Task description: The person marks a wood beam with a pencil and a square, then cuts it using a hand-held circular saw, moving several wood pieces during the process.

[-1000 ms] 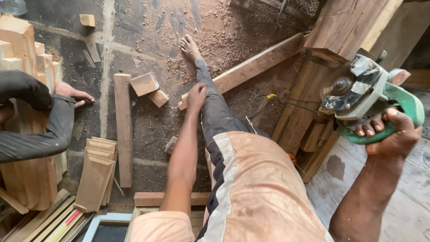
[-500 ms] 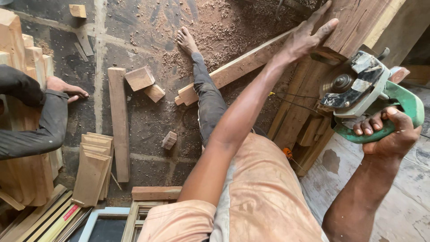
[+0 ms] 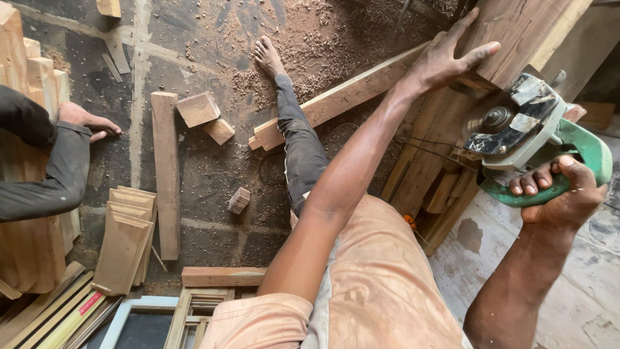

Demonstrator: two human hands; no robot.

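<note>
Head view. The left hand (image 3: 445,61) is seen with fingers spread, laid flat against the face of a thick wooden beam (image 3: 510,32) at the upper right; nothing is pinched or gripped by it. The right hand (image 3: 558,190) is wrapped tightly around the green handle of a handheld circular saw (image 3: 529,132), fingers curled under and thumb over the top. The saw is held just beside the beam, below the left hand; its round blade guard faces the wood, but whether the blade touches the wood cannot be told.

The person's left leg in dark trousers is stretched out over the sawdust-strewn floor (image 3: 213,174), the bare foot (image 3: 268,58) pointing toward the top of the frame. A long plank (image 3: 342,97) lies slanted behind the leg, one end near the beam. Two small offcut blocks (image 3: 203,113) lie touching each other to the left of the leg; a smaller block (image 3: 239,200) lies alone nearer the knee. A narrow board (image 3: 166,174) lies lengthwise on the floor, with a stack of thin panels (image 3: 126,236) just beside it.

At the left edge, another person's hand (image 3: 87,119), in a dark sleeve, rests on the floor beside upright timber pieces (image 3: 26,84).
</note>
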